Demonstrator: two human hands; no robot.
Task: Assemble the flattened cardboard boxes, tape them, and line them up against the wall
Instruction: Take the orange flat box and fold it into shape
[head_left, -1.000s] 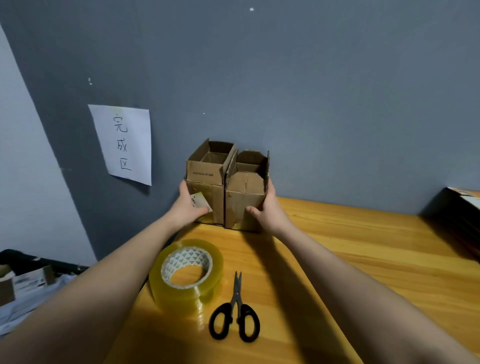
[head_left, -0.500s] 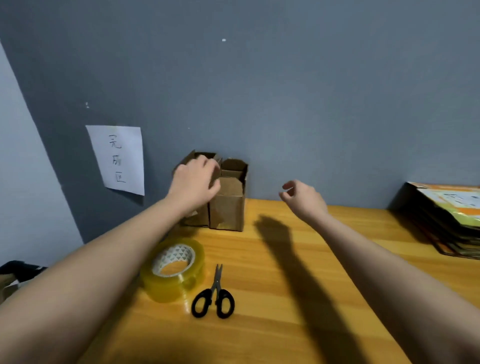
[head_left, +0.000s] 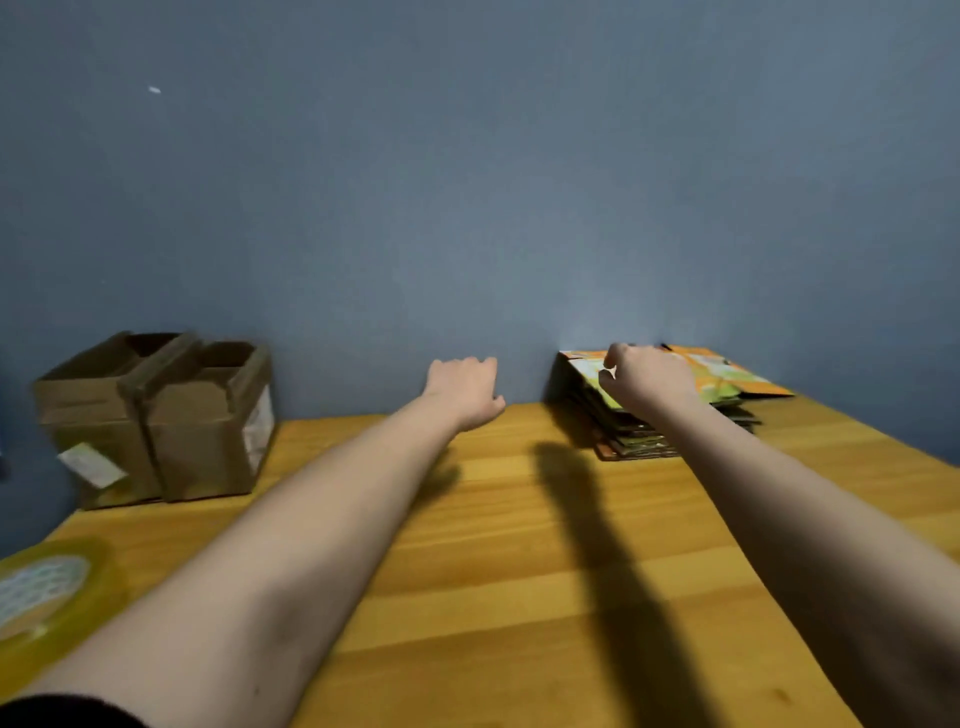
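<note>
Two assembled brown cardboard boxes (head_left: 156, 415) stand side by side against the blue wall at the left, tops open. A stack of flattened boxes (head_left: 727, 384) with orange and green print lies against the wall at the right. My right hand (head_left: 644, 382) is over the left part of that stack, with its fingers bent down toward the top sheet; no grip shows. Between the boxes and the stack, my left hand (head_left: 465, 389) hovers above the table near the wall, loosely curled and holding nothing.
A roll of clear yellowish tape (head_left: 47, 592) lies at the table's left front edge. The wooden table (head_left: 519, 545) runs up to the wall. The scissors are out of view.
My view has swung to the right. My left hand left the assembled boxes and moved to the middle. My right hand travelled right to the flattened stack.
</note>
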